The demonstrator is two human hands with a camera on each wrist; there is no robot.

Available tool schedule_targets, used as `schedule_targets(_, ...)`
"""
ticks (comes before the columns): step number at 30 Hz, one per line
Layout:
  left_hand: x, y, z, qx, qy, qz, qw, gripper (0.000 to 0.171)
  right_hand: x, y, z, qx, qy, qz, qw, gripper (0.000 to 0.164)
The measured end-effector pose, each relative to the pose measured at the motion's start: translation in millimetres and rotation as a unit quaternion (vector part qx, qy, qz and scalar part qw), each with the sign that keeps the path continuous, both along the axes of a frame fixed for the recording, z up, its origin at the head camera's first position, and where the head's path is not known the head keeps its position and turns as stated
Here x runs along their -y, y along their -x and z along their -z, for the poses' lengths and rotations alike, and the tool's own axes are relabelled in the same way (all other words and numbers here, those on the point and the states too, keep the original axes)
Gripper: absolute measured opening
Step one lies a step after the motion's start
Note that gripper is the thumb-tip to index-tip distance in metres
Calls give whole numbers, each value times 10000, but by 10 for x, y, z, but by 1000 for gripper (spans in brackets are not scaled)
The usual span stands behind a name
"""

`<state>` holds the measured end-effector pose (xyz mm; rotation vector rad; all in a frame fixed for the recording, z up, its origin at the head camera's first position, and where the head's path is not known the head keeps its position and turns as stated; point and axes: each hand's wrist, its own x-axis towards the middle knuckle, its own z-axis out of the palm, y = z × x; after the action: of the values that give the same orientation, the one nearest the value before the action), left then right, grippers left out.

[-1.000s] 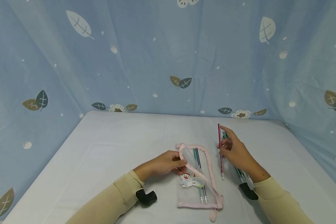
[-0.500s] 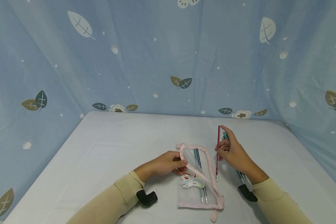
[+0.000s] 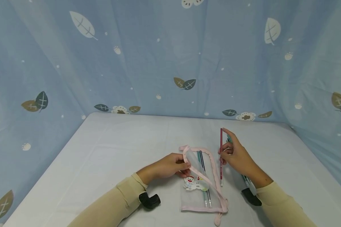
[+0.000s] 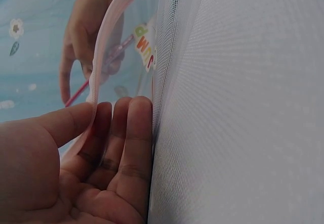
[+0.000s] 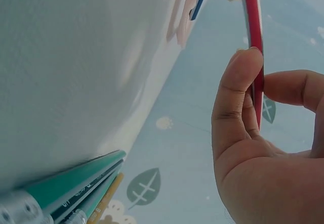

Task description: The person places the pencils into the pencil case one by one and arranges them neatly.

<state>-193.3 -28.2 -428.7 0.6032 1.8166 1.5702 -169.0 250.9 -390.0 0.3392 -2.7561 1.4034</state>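
Observation:
My left hand (image 3: 168, 165) pinches the pink-trimmed edge of a see-through mesh pencil pouch (image 3: 188, 200), lifting its flap. In the left wrist view the trim (image 4: 104, 47) runs between thumb and fingers. Two pencils (image 3: 202, 161), one teal and one dark, lie inside the pouch. My right hand (image 3: 238, 159) holds a red pencil (image 3: 221, 140) just right of the pouch, its far end near the outstretched index finger. Thumb and fingers grip its shaft in the right wrist view, where more pencils (image 5: 76, 183), green, dark and yellow, lie below the hand.
A white cloth covers the table (image 3: 125, 142). Behind it hangs a blue leaf-print curtain (image 3: 147, 63). The pouch's pink zipper tab (image 3: 217, 219) trails at its lower right corner. The right forearm partly hides the loose pencils on the table.
The right hand has shifted slightly left and toward me with the red pencil, which now stands closer to the pouch. My left hand keeps its grip on the pouch edge.

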Motion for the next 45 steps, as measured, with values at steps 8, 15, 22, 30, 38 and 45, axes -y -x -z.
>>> schedule_targets(8,-13,3,1,51,5,-9,10000,21,-18,9,56,81,168,-83,9998,89)
schedule_targets(15,-6,-9,14,65,-2,-52,10000,21,8,5,83,190,372,-255,9988,89)
schedule_targets(22,-3,-13,16,66,3,-62,10000,21,54,-7,87,386,556,-359,9971,88)
schedule_targets(30,-12,-9,16,108,-14,-82,9999,21,77,-12,110,548,494,-312,9968,88)
schedule_targets(38,-10,-17,6,90,31,-77,9999,21,89,-28,116,647,443,-351,9963,87)
schedule_targets(45,-3,-14,20,86,-19,-51,9999,21,94,-42,90,721,613,-495,9943,89)
